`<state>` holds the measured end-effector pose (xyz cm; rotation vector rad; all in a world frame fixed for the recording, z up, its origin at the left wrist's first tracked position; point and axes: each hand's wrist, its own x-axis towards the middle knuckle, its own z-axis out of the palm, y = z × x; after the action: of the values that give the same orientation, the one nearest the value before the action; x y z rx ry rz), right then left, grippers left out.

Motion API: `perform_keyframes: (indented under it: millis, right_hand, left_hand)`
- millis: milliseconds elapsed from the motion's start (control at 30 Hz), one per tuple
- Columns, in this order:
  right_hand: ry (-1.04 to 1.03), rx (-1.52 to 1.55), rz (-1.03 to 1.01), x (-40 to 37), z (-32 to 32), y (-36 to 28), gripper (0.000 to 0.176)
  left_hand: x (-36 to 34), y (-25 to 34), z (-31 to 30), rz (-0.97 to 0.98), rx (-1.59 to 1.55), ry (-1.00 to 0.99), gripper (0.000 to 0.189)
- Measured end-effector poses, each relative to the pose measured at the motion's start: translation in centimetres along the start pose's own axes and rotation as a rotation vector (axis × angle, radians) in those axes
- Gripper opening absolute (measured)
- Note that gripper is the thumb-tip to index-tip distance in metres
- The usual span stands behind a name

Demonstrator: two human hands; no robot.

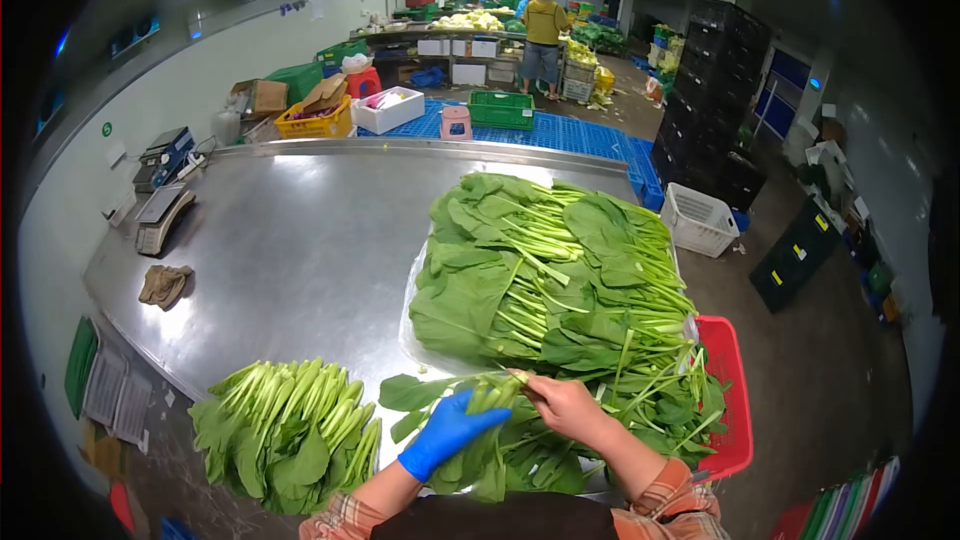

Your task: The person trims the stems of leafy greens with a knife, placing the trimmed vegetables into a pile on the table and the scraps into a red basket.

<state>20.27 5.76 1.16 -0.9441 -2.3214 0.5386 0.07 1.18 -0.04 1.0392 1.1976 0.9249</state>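
My left hand [455,432], in a blue glove, is closed around a bunch of leafy greens [490,395] at the near side of the metal table. My bare right hand [562,406] has its fingers pressed together at the stem ends of that bunch; what exactly it pinches is too small to tell. Just beyond both hands lies a large pile of leafy greens [560,270], stems mostly toward the right. Another heap of greens [290,430] lies at the table's near left, stems pointing up and away.
A red basket [728,390] stands at the right of the table [290,240]. A brown cloth [165,285] and a scale [163,220] are at the left. Beyond the table are crates, a pink stool [456,123] and a person [543,35] in yellow.
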Motion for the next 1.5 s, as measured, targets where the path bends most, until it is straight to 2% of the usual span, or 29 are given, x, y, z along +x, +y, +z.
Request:
perform_keyframes:
  millis: [133, 233, 333, 433, 467, 500, 567, 600, 667, 767, 800, 833, 867, 900, 933, 967, 1000, 1067, 1100, 1167, 1200, 1233, 1300, 1367, 1433, 1500]
  right_hand:
    - [0.017, -0.021, 0.047, 0.3, 0.2, -0.5, 0.053]
    - [0.019, -0.063, 0.019, 0.0, 1.0, 0.8, 0.049]
    - [0.130, -0.096, -0.047, -1.8, 3.7, 6.2, 0.039]
    - [-0.129, 0.770, 0.573, -0.8, -0.5, 0.4, 0.038]
    - [-0.174, 0.879, 0.547, -0.5, -1.0, -0.4, 0.038]
    - [-0.218, 0.987, 0.519, -0.7, -0.7, -0.7, 0.039]
    - [-0.198, 1.115, 0.489, -0.1, -0.5, -1.1, 0.041]
    - [-0.075, 1.110, 0.534, 0.0, 0.5, -0.5, 0.042]
    - [0.033, 1.013, 0.592, -0.1, 1.2, 0.2, 0.037]
    - [0.122, 0.933, 0.619, -0.1, 1.9, -0.1, 0.030]
    - [0.167, 0.898, 0.631, -0.3, 1.5, 0.1, 0.028]
    - [0.212, 0.862, 0.643, -0.5, 0.9, 0.6, 0.027]
    - [0.265, 0.867, 0.684, -0.6, 0.2, 1.5, 0.025]
    - [0.317, 0.869, 0.725, -0.9, -0.3, 2.7, 0.024]
    - [0.346, 0.885, 0.703, -1.2, -0.3, 3.9, 0.025]
    - [0.282, 0.747, 0.740, -1.6, -0.6, 4.3, 0.032]
    - [0.240, 0.502, 0.651, -2.3, 0.2, 5.3, 0.035]
    - [0.142, 0.254, 0.494, -3.3, 1.7, 5.0, 0.038]
    - [-0.032, 0.120, 0.483, -3.6, 3.0, 5.1, 0.036]
    - [-0.184, 0.224, 0.295, -4.9, 6.4, 5.0, 0.040]
    - [-0.090, 0.175, 0.098, -6.2, 9.3, 5.5, 0.043]
    - [-0.258, 0.273, 0.299, -6.0, 9.5, 3.4, 0.043]
    - [-0.405, 0.268, 0.238, -8.8, 16.1, 6.6, 0.041]
    - [-0.627, 0.096, 0.317, -6.5, 12.1, 1.7, 0.039]
    - [-0.747, -0.019, 0.291, -5.4, 10.2, 0.2, 0.037]
    - [-0.775, -0.048, 0.191, -7.3, 10.8, 1.8, 0.036]
  left_hand:
    - [-0.3, 0.7, 0.3, -0.019, 0.071, -0.008, 0.035]
    - [-0.5, 1.1, 0.2, -0.009, 0.007, -0.020, 0.034]
    - [-1.0, 1.8, -0.4, -0.010, -0.101, -0.122, 0.037]
    - [-0.5, 1.5, -1.8, -0.077, -0.135, -0.321, 0.041]
    - [0.4, 1.2, -1.7, -0.081, -0.123, -0.401, 0.043]
    - [0.3, 0.2, -0.4, -0.001, -0.261, -0.353, 0.047]
    - [1.5, -2.1, -1.0, -0.116, -0.307, -0.407, 0.046]
    - [1.7, -1.5, -0.6, 0.009, -0.156, -0.289, 0.046]
    - [0.8, -1.2, 0.5, 0.226, 0.135, -0.047, 0.045]
    - [2.0, -3.4, 0.1, 0.190, 0.189, 0.098, 0.040]
    - [1.3, -1.2, -0.2, 0.084, 0.022, 0.093, 0.037]
    - [1.9, -0.4, -1.7, 0.089, 0.031, 0.158, 0.037]
    - [2.3, 1.3, -4.0, 0.155, 0.007, 0.121, 0.037]
    - [1.3, 5.3, -5.0, 0.217, -0.179, 0.107, 0.041]
    - [2.8, 5.0, -6.7, 0.377, -0.438, 0.160, 0.036]
    - [1.7, 7.9, -7.5, 0.384, -0.575, 0.203, 0.041]
    - [1.8, 9.0, -8.4, 0.481, -0.652, 0.238, 0.043]
    - [1.4, 9.8, -8.7, 0.505, -0.679, 0.273, 0.043]
    - [1.5, 9.3, -8.9, 0.497, -0.676, 0.277, 0.043]
    - [2.0, 7.3, -8.2, 0.408, -0.670, 0.326, 0.042]
    - [2.1, 6.1, -8.0, 0.414, -0.649, 0.308, 0.041]
    - [2.0, 5.2, -7.8, 0.377, -0.643, 0.296, 0.040]
    - [1.8, 3.8, -7.7, 0.358, -0.656, 0.277, 0.037]
    - [2.3, 2.1, -8.5, 0.394, -0.694, 0.261, 0.034]
    - [2.0, 1.9, -8.7, 0.400, -0.803, 0.251, 0.031]
    - [1.0, 3.0, -8.1, 0.433, -0.793, 0.320, 0.033]
